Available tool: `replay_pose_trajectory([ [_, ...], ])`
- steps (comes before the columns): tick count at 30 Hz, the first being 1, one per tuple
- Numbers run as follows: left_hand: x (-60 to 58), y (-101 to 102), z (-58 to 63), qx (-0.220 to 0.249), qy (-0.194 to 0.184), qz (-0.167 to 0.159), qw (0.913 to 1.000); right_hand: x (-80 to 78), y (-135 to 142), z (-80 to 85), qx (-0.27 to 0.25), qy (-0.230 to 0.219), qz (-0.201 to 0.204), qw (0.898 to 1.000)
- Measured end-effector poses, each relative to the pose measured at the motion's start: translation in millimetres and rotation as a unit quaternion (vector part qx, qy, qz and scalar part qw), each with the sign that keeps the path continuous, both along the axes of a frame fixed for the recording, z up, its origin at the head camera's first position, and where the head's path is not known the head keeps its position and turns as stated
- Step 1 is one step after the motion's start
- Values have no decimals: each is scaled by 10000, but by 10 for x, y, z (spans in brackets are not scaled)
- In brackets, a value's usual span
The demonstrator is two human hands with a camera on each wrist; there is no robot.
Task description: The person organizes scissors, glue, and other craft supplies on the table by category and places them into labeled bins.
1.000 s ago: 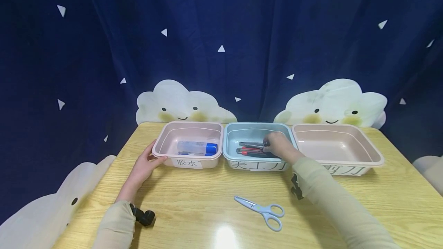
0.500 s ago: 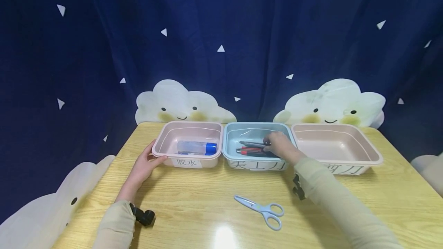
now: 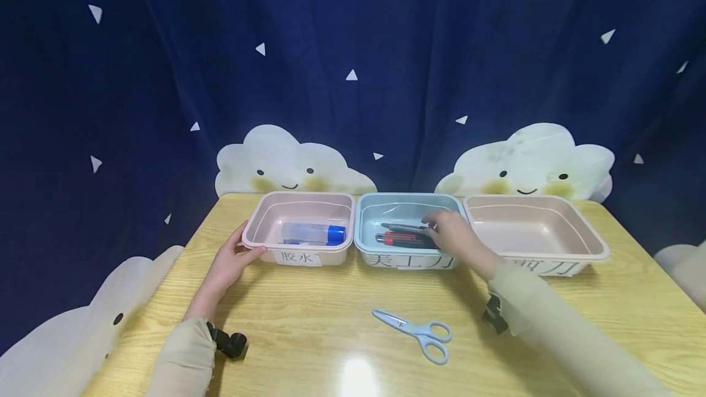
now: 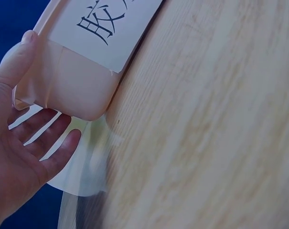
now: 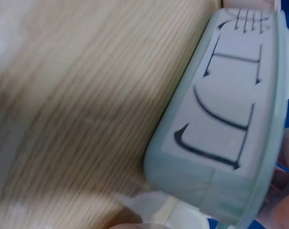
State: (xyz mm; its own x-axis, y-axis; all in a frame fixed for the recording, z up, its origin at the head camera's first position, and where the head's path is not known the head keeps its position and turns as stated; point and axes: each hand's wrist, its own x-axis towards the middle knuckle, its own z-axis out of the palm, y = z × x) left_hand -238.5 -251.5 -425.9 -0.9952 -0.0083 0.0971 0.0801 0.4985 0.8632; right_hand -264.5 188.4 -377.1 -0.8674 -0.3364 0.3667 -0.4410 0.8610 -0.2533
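A pink bin (image 3: pixel 255 225) labelled 胶水 stands at the left. My left hand (image 3: pixel 228 265) rests on its near left corner, thumb at the front rim. In the left wrist view the fingers (image 4: pixel 63 148) lie loosely along the bin's end. My right hand (image 3: pixel 455 234) is over the right part of a blue bin (image 3: pixel 361 225) labelled 美工刀. Its index finger and thumb are spread around the end of a grey utility knife (image 3: pixel 401 227). Red and black utility knives (image 3: pixel 399 239) lie just in front. In the right wrist view the bin's wall hides most of that hand.
Blue-handled scissors (image 3: pixel 416 331) lie on the wooden table (image 3: pixel 298 323). Glue bottles with blue caps (image 3: pixel 314 234) lie in the left bin. Another pink bin (image 3: pixel 535 238), labelled 剪刀, stands at the right. A dark blue curtain (image 3: pixel 353 29) hangs behind.
My right hand and forearm have shifted slightly to the right, the fingers spreading at the grey knife. The left hand keeps its place on the pink bin. The scissors lie still.
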Motion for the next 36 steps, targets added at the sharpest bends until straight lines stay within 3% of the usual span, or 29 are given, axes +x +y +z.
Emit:
replay_pose_trajectory([
  [12, 10, 7, 42, -94, -64, 16, 9999, 424, -120, 135, -379, 345, 180, 9985],
  [17, 11, 11, 42, -89, -47, -27, 9999, 583, -127, 92, -433, 389, 175, 9982],
  [21, 9, 12, 38, -73, -72, -23, 9999, 726, -137, 5, -330, 443, 392, 9977],
  [25, 9, 12, 39, -60, -102, 2, 9999, 855, -146, -108, -185, 143, 615, 9978],
  [31, 2, 10, 28, -71, -60, -10, 10000, 1008, -176, -253, -215, -706, 782, 9942],
  [36, -10, 3, 8, -47, 36, -59, 10000, 1099, -213, -350, -140, -959, 1042, 9898],
])
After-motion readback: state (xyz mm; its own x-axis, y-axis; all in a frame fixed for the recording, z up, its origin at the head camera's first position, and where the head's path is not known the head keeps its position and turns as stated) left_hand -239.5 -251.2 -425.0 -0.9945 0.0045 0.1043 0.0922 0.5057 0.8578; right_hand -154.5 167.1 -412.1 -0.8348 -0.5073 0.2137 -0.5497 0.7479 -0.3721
